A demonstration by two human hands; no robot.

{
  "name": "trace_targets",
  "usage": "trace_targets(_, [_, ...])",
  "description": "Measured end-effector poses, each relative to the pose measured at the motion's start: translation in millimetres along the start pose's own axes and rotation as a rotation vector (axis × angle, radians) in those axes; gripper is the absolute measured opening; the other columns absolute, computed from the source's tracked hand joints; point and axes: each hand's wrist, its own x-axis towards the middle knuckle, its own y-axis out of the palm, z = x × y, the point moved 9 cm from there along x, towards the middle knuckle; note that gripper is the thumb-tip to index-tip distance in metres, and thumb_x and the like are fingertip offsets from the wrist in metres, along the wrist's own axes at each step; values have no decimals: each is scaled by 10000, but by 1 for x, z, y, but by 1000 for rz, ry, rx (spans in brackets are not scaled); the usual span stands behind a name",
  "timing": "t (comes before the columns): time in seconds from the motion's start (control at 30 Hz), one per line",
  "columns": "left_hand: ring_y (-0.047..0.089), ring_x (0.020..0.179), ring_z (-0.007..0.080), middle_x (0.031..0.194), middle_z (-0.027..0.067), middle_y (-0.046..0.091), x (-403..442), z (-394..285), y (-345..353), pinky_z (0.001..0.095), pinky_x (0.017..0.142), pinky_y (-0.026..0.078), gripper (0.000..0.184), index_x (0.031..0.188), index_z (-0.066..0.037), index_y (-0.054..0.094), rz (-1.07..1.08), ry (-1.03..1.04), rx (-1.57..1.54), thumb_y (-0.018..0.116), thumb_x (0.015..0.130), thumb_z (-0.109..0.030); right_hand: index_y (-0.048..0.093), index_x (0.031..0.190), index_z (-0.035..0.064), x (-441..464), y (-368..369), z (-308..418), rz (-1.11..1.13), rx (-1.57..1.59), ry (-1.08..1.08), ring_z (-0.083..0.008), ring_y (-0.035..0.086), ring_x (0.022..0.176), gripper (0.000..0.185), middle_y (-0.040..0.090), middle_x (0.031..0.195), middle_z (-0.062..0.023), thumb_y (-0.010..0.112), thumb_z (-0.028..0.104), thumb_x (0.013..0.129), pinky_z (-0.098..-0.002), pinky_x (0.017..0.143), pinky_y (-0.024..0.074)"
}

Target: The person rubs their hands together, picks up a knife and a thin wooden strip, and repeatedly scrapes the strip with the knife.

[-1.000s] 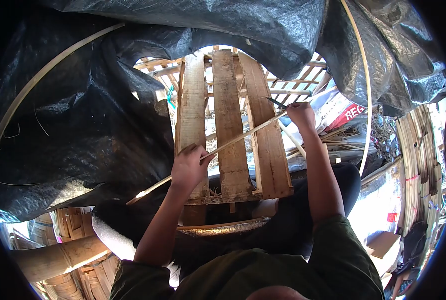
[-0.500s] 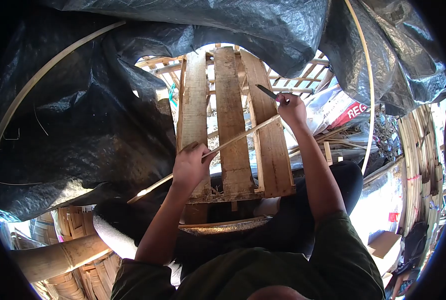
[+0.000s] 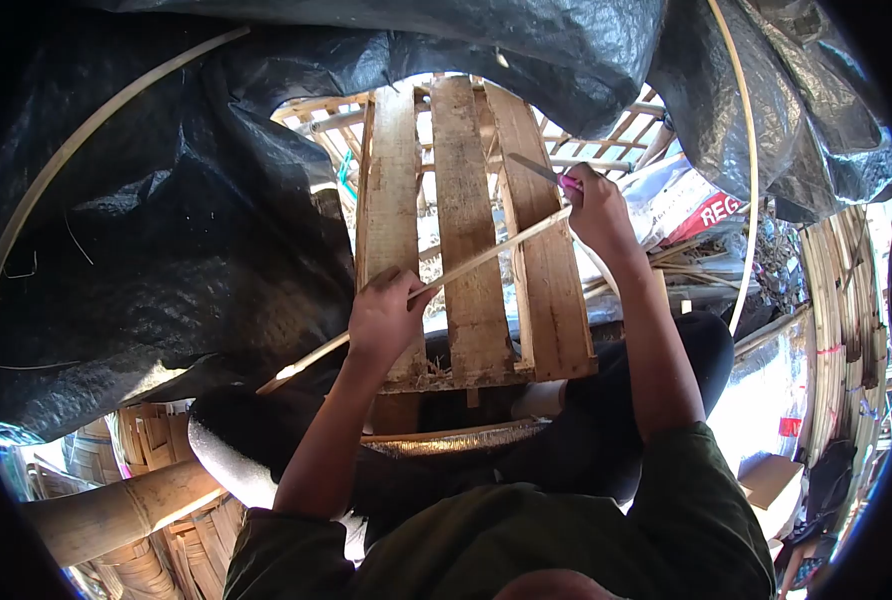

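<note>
A long thin bamboo strip (image 3: 491,251) runs slantwise across a bench of wooden planks (image 3: 468,240). My left hand (image 3: 387,310) is closed around the strip left of its middle, over the left plank. Its lower left end extends past my wrist toward my knee. Near the strip's upper right end, my right hand (image 3: 600,210) grips a knife (image 3: 535,168) with a pink part at the handle. The blade points up and left, above the right plank and apart from the strip. Whether the right fingers also touch the strip's end I cannot tell.
Black plastic sheeting (image 3: 166,230) hangs at the left and overhead. A bent bamboo strip (image 3: 749,150) hangs at the right, near a printed sack (image 3: 686,205). Bundled bamboo slats (image 3: 834,320) stand at the far right. A thick bamboo pole (image 3: 126,510) lies at the lower left.
My right hand with the knife has shifted slightly right and the blade has turned a little. My left hand still holds the strip. The camera view has moved slightly.
</note>
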Motion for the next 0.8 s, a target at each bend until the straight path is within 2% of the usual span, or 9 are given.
trace_targets(0.2, [636, 756, 303, 799, 93, 617, -5, -8, -1, 415, 651, 510, 259, 802, -60, 597, -35, 54, 52, 762, 842, -256, 653, 817, -66, -30, 26, -51, 205, -99, 330, -481, 661, 725, 360, 650, 716, -303, 571, 252, 964, -518, 646, 533])
trace_targets(0.3, [633, 761, 306, 805, 91, 612, -5, -9, 0, 422, 651, 505, 266, 803, -62, 586, -40, 72, 75, 749, 855, -266, 642, 803, -61, -43, 51, -52, 63, -30, 330, -479, 662, 723, 360, 652, 725, -303, 576, 255, 961, -521, 655, 535])
trace_targets(0.33, [627, 750, 314, 802, 95, 618, -5, -9, -1, 433, 636, 490, 266, 791, -52, 586, -55, 70, 67, 769, 840, -239, 634, 790, -52, -56, 87, -44, 37, -348, -103, -483, 656, 711, 362, 641, 708, -306, 562, 254, 969, -537, 652, 529])
trace_targets(0.37, [627, 750, 314, 802, 95, 618, -5, -8, -1, 433, 636, 490, 266, 791, -52, 586, -55, 67, 66, 769, 840, -239, 637, 792, -37, -61, 76, -30, 52, 56, 149, -476, 654, 696, 328, 638, 701, -295, 547, 218, 977, -538, 623, 525])
trace_targets(0.43, [628, 747, 316, 800, 96, 618, -6, -9, 0, 436, 638, 490, 277, 790, -52, 585, -43, 68, 79, 769, 840, -252, 644, 795, -23, -65, 53, 25, 87, 138, 59, -465, 656, 683, 332, 645, 707, -282, 539, 228, 985, -518, 584, 527])
trace_targets(0.57, [629, 728, 320, 784, 99, 614, -3, -5, -3, 438, 635, 492, 286, 787, -51, 582, -45, 62, 40, 770, 839, -261, 656, 830, -13, -47, 66, -55, 169, -59, 369, -408, 684, 674, 345, 672, 719, -238, 506, 241, 1009, -471, 553, 534])
trace_targets(0.63, [659, 760, 303, 811, 98, 629, 0, -2, 2, 426, 666, 532, 297, 816, -58, 586, 31, 31, 66, 710, 890, -317, 623, 1005, 23, -63, 85, -18, 73, -310, -210, -366, 633, 574, 271, 613, 673, -186, 505, 266, 1026, -478, 522, 498])
trace_targets(0.67, [659, 760, 303, 811, 98, 629, 0, -1, 3, 426, 666, 532, 297, 816, -58, 586, 26, 23, 58, 710, 890, -317, 630, 875, 9, -72, 84, -8, 136, 80, 197, -383, 646, 624, 270, 632, 735, -221, 556, 233, 1004, -467, 537, 498])
trace_targets(0.8, [659, 759, 310, 803, 105, 630, 0, -1, 4, 430, 663, 531, 300, 816, -52, 584, 10, 55, 52, 716, 887, -312, 663, 795, -28, -67, 78, 21, 312, 134, 180, -455, 654, 650, 391, 638, 707, -286, 513, 263, 1008, -523, 598, 517])
